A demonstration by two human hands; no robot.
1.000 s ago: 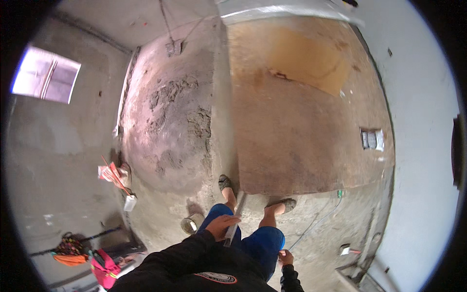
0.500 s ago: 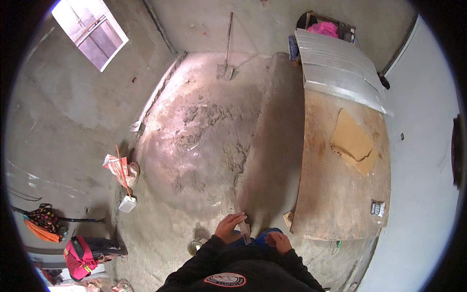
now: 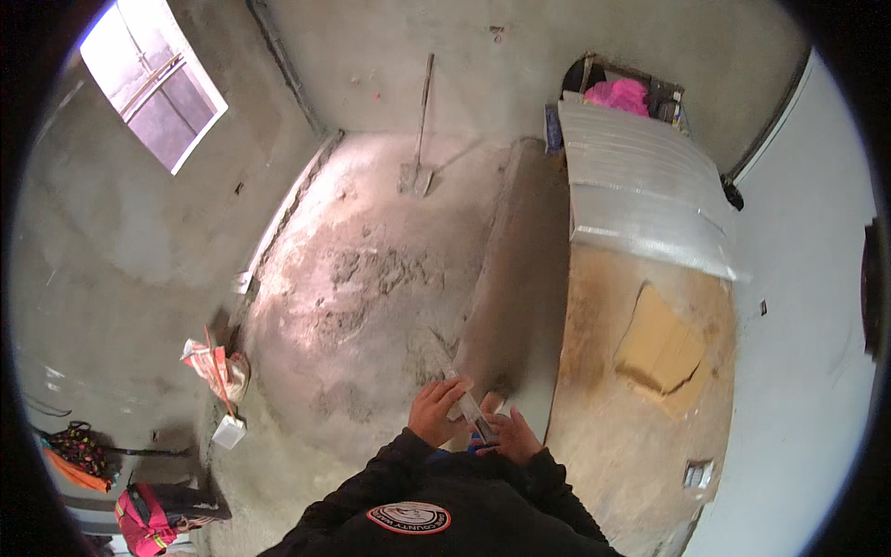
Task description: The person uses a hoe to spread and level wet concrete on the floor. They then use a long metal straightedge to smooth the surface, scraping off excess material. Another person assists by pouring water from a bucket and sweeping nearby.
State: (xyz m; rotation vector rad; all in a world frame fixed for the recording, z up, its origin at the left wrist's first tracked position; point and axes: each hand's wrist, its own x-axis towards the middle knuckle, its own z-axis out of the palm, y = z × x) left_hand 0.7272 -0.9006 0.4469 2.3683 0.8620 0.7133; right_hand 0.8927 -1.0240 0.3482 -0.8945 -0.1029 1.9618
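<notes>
My left hand (image 3: 438, 408) is closed around a pale narrow bar-like tool (image 3: 464, 401) just in front of my chest. The tool's far end points toward the rough wet cement floor (image 3: 371, 297). My right hand (image 3: 513, 436) holds the near end of the same tool, fingers curled on it. Both hands stick out of black sleeves. A smoother, darker levelled strip of cement (image 3: 515, 278) runs away from my hands toward the far wall.
A shovel (image 3: 418, 139) leans on the far wall. A corrugated metal sheet (image 3: 650, 195) lies at the right over a brown board floor (image 3: 603, 436) with a cardboard piece (image 3: 657, 348). Crumpled bags (image 3: 215, 364), a white container (image 3: 228, 432) and a red bag (image 3: 142, 520) sit left. A window (image 3: 148, 84) is upper left.
The view has swung up toward the far wall. My right hand has come up from beside my knee onto the tool; the left hand still grips it.
</notes>
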